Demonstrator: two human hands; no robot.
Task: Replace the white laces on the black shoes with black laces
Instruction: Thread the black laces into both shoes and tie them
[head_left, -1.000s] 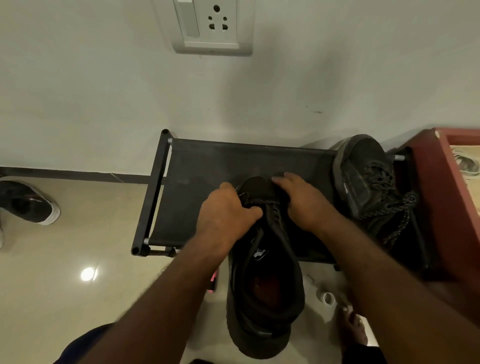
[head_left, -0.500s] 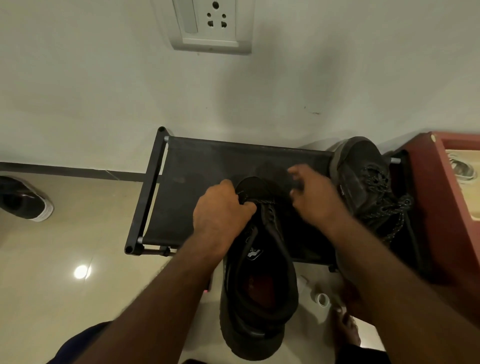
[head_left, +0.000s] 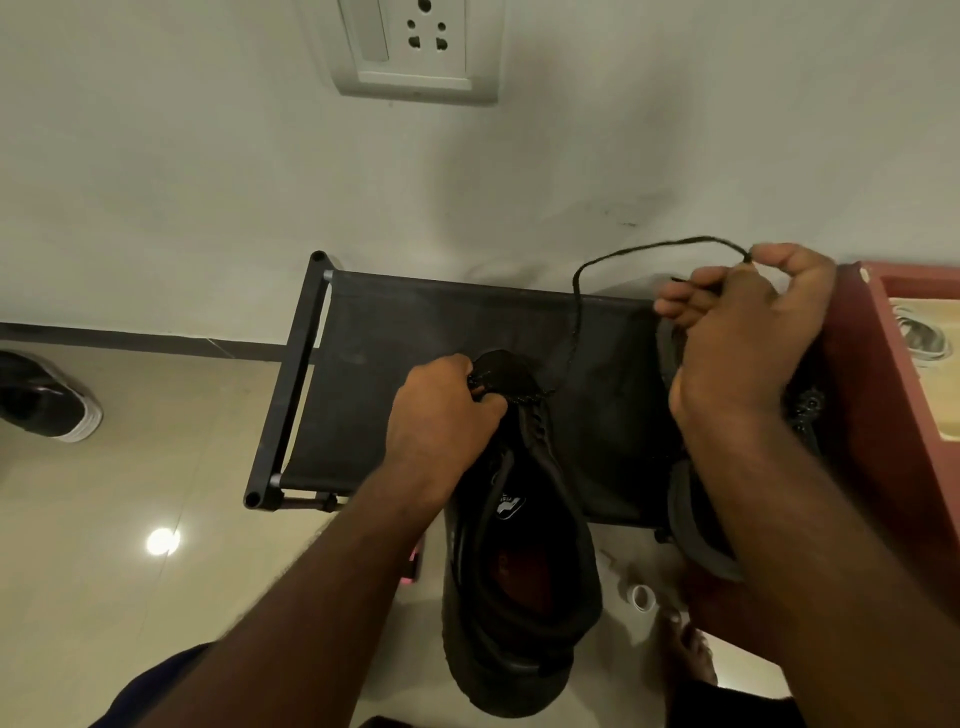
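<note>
Pinching the black lace (head_left: 575, 312), your right grip (head_left: 743, 332) sits raised at far right; your left grip (head_left: 441, 410) curls on the black shoe (head_left: 519, 545) at its far eyelets. Toe far, heel near, the shoe overhangs the rack (head_left: 415, 364). From the right grip the lace runs left and near, down to the eyelets. Half a second ago that hand sat beside the toe; now it is well apart.

One black shoe (head_left: 519, 582) half-laced, its toe on the rack (head_left: 395, 332).
A black lace (head_left: 575, 312) arcs up and right from its front eyelets; the second shoe (head_left: 693, 525) lies partly hidden at right.
</note>
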